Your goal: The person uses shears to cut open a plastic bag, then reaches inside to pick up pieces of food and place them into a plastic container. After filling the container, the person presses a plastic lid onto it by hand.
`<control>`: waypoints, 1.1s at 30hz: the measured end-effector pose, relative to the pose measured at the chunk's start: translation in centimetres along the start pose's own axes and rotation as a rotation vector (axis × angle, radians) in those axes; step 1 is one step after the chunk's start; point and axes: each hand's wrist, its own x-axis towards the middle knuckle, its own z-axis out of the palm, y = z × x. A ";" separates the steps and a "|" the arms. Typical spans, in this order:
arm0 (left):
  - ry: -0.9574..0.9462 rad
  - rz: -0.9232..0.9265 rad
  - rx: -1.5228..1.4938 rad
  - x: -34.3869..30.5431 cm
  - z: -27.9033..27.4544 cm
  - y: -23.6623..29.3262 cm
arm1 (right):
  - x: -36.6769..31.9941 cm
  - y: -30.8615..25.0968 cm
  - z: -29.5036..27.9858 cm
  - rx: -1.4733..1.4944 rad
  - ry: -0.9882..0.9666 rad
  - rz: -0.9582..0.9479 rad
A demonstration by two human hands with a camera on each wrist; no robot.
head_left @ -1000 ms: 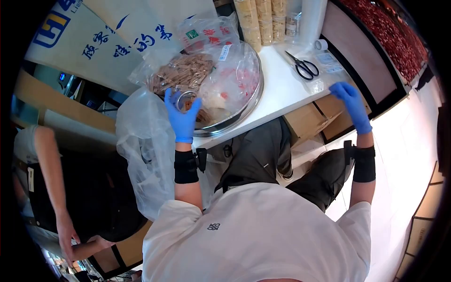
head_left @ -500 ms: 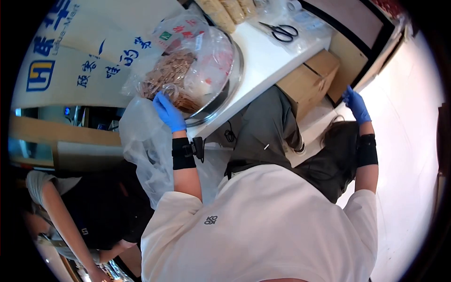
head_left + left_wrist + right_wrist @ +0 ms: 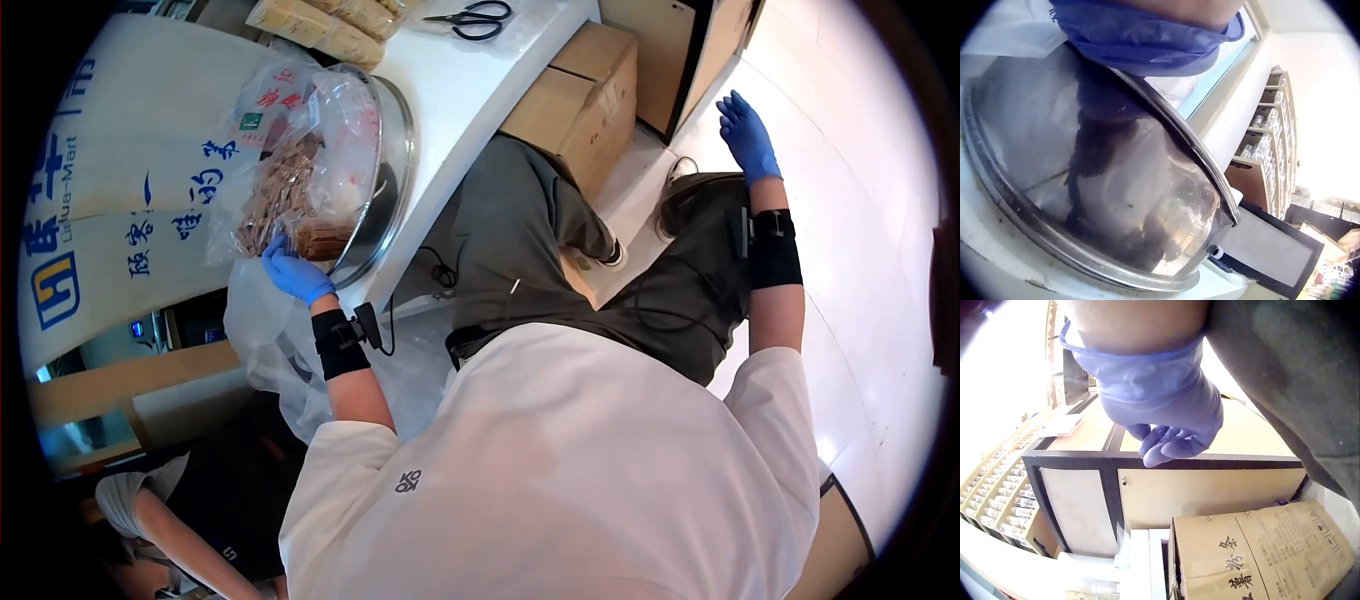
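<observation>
My blue-gloved left hand (image 3: 297,275) is at the near rim of a round metal basin (image 3: 398,165) on the white counter. Its fingertips are right at a packed bundle of brown strips (image 3: 322,240), beside clear plastic film; I cannot tell whether they grip it. More flat brown strips (image 3: 285,180) lie under a clear plastic bag (image 3: 345,115) with red print. In the left wrist view the glove (image 3: 1141,40) covers part of the basin's rim, with a clear round edge (image 3: 1175,90) beyond it. Out to the side, my gloved right hand (image 3: 748,135) holds nothing, fingers loosely extended.
Black-handled scissors (image 3: 470,20) and packs of pale yellow food (image 3: 320,30) lie on the counter (image 3: 480,85). A cardboard box (image 3: 580,110) stands below its edge. A translucent bag (image 3: 265,330) hangs by the counter. Another person (image 3: 215,500) is at the lower left.
The head view has swung, so the counter and basin sit further left and up. My left hand's spread fingers have come together at the strips. My right hand has moved away from the counter's end.
</observation>
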 end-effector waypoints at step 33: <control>-0.023 0.129 0.237 -0.3 0.8 0.0 | 0.1 2.7 6.4 -0.051 -0.098 0.053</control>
